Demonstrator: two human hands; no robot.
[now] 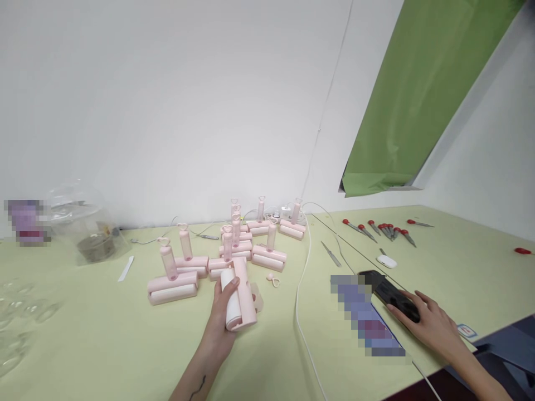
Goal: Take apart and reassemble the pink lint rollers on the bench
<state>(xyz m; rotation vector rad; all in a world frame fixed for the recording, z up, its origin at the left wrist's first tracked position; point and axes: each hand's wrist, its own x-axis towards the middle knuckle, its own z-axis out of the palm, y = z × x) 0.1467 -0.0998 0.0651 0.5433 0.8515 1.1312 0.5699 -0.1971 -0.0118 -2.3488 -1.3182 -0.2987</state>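
Wrapped around a pink lint roller [246,301] with a white roll is my left hand [223,306], its thumb pressed on the roll. A small pink heart-shaped loop piece [273,280] lies just right of that roller. Beyond it stand several more pink lint rollers with upright translucent handles, the nearest being a lint roller [173,287] at the left and another lint roller [270,258] at the right. My right hand [434,323] grips the near end of a black phone [393,295] between thumb and fingers; its palm side is hidden.
A white cable [297,303] runs down the table [267,362]. Several red-handled tools [390,231], a thin blade-like tool [331,254] and a white case [387,261] lie right. A pixelated item [368,317] sits beside the phone. Left are a clear plastic bag [96,245] and white strip [126,268].
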